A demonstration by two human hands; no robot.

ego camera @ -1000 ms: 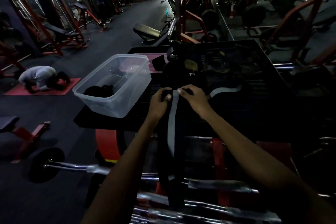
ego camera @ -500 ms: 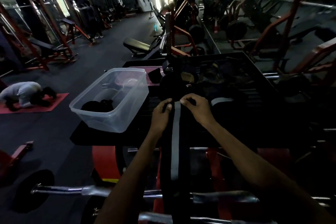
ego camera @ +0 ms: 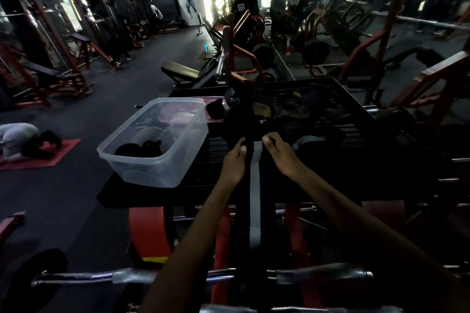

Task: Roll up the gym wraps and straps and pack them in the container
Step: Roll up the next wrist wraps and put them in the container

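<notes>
Black wrap (ego camera: pixel 255 201) (grey centre stripe)

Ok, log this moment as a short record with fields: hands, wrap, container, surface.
left hand: pinches the wrap's far end
right hand: grips the same end from the other side
wrap: black with a grey stripe, hanging unrolled off the near edge
container: clear plastic, open, left of the hands, dark rolled items inside
surface: dark slatted table, more dark gear piled at the far side
</notes>
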